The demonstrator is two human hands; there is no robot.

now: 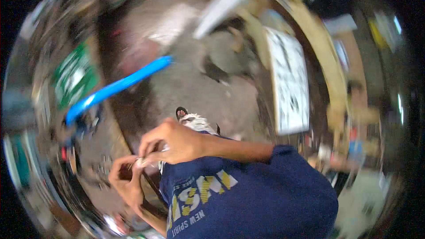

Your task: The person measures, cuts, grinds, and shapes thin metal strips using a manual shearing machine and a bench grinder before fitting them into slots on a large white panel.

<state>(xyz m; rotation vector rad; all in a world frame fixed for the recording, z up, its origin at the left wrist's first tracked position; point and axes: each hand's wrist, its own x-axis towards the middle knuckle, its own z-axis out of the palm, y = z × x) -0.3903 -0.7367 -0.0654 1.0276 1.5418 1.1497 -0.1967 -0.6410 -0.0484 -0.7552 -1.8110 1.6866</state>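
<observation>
My right hand [175,141] reaches in from the right, its thumb and fingers pinched together. Its fingertips meet those of my left hand [126,179], whose thumb and forefinger are also pressed together. Between the two pinches there seems to be something small and pale, too blurred and too covered by the fingers to name. Both hands are held in front of my dark blue shirt [252,194]. Beyond them, apart from both hands, a long, glossy bright-blue bar or tube [119,86] slants up to the right.
A white board with dark markings [288,82] lies to the right, beside a curved tan wooden edge [327,62]. At the left is a green sign with white marks [76,76]. A sandalled foot [181,113] shows on the grey-brown floor [177,90]. Motion blurs the surroundings.
</observation>
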